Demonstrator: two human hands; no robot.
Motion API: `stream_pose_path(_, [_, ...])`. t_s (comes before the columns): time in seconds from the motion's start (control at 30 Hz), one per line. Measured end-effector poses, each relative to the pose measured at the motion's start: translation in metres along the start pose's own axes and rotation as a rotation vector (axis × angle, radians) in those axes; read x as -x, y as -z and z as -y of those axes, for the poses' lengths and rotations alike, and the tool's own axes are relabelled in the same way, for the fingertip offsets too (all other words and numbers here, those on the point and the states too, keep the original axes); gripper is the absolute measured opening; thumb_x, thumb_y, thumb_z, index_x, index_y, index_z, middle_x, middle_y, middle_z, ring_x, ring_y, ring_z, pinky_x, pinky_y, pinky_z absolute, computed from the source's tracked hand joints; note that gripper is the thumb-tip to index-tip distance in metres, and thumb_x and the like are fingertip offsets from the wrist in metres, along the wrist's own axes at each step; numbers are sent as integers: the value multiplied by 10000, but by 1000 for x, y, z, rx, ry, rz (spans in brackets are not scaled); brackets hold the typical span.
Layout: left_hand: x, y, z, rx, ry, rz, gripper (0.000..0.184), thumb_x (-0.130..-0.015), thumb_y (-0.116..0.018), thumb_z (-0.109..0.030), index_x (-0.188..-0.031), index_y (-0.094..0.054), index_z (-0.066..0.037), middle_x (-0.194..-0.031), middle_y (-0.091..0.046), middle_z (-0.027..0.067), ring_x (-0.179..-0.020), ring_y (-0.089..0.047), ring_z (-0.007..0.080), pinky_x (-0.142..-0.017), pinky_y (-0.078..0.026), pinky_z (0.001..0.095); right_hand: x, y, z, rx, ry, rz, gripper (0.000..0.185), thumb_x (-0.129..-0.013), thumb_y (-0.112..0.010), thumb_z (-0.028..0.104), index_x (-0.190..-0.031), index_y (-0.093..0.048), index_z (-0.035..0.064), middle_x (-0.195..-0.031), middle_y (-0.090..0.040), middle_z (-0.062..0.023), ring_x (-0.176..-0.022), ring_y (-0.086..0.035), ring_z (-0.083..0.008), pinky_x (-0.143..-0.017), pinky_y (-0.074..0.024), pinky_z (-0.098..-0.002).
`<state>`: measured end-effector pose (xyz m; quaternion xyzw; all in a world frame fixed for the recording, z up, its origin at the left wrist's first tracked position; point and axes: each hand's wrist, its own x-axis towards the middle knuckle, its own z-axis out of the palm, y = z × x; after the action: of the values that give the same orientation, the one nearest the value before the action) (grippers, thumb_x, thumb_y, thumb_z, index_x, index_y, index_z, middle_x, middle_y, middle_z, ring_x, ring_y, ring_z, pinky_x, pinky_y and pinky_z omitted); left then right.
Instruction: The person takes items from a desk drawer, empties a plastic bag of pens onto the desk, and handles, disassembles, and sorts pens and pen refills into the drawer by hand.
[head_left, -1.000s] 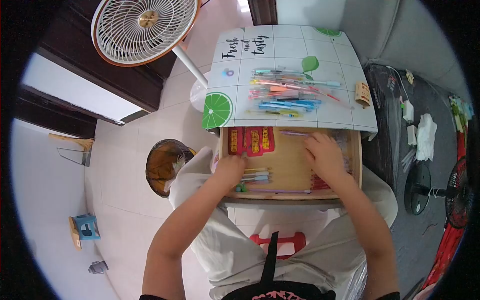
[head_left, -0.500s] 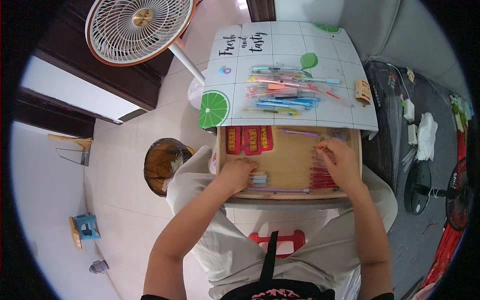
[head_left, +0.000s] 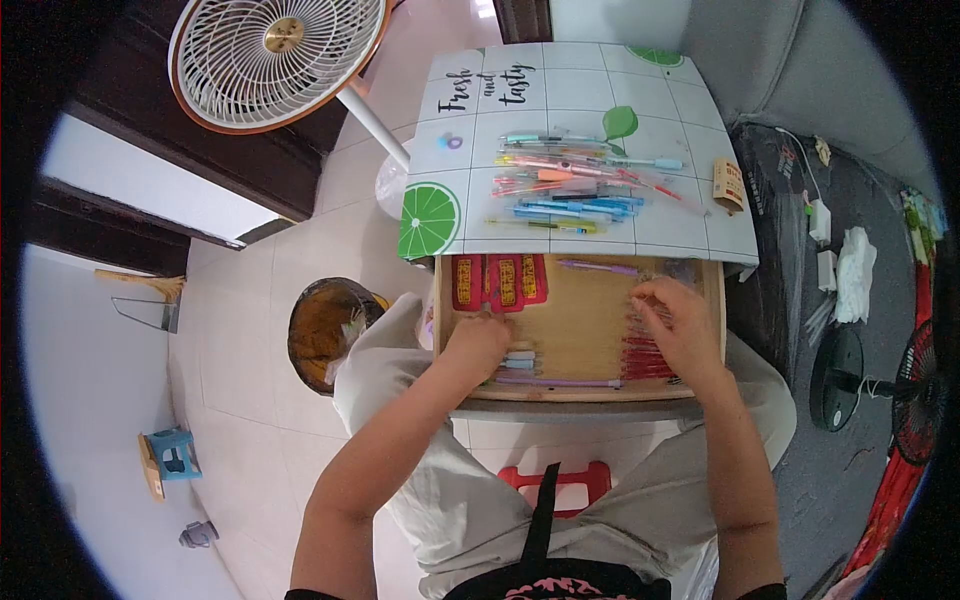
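Inside the pulled-out wooden drawer (head_left: 585,345), my left hand (head_left: 478,345) is curled with its fingertips at the lower edge of the red packets (head_left: 508,283) with yellow panels. Whatever those fingers may hold is hidden. Several pale-coloured pens (head_left: 519,360) lie just right of that hand's palm. My right hand (head_left: 683,325) rests over the drawer's right side, fingers bent and thumb apart from them, above a row of red pens (head_left: 643,358). A purple pen (head_left: 598,266) lies near the back, and a long lilac one (head_left: 560,382) runs along the front wall.
Above the drawer, the tabletop cover (head_left: 560,100) bears a spread of pens (head_left: 580,185), a small brown box (head_left: 728,186) and a purple ring-shaped item (head_left: 452,143). A white standing fan (head_left: 285,60) and a lined bin (head_left: 325,335) are on the left. A black fan (head_left: 910,388) is right.
My left hand has shifted slightly up toward the red packets and its fingers have curled in. The right hand stays in nearly the same place.
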<state>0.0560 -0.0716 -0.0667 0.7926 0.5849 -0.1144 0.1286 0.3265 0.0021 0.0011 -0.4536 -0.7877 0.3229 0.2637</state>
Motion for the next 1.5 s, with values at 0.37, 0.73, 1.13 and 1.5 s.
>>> stream_pose_path(0.37, [49, 98, -65, 1785, 148, -493, 230, -832, -553, 9, -1053, -494, -11, -952, -628, 138, -902, -626, 222, -781, -516, 317, 22, 5, 36, -442, 52, 187, 246, -731, -696, 59, -963, -618, 26, -919, -622, -91, -808, -607, -201, -736, -496, -310])
stream_pose_path(0.73, [92, 119, -98, 2130, -332, -490, 255, -861, -528, 10, -1111, -479, -1, -1031, -616, 168, -970, -602, 225, -848, -476, 336, 46, 24, 87, -489, 626, 358, 362, -703, -738, 231, -1045, -649, 151, -886, -618, -65, -769, -591, -242, -666, -465, -342])
stream_pose_path(1.13, [108, 137, -109, 2035, -297, -412, 180, -834, -555, 4, -1010, -524, 29, -980, -626, 192, -949, -616, 273, -859, -482, 388, 57, 19, 90, -514, 734, 222, 221, -701, -737, 200, -911, -693, 145, -762, -612, -53, -685, -600, -233, -578, -469, -334])
stream_pose_path(1.5, [105, 128, -104, 2038, -440, -363, 240, -893, -499, -19, -1128, -464, 11, -1054, -611, 146, -1021, -569, 200, -898, -424, 321, 58, 24, 100, -502, 718, 201, 251, -691, -739, 211, -933, -703, 156, -801, -619, -52, -694, -589, -226, -604, -463, -328])
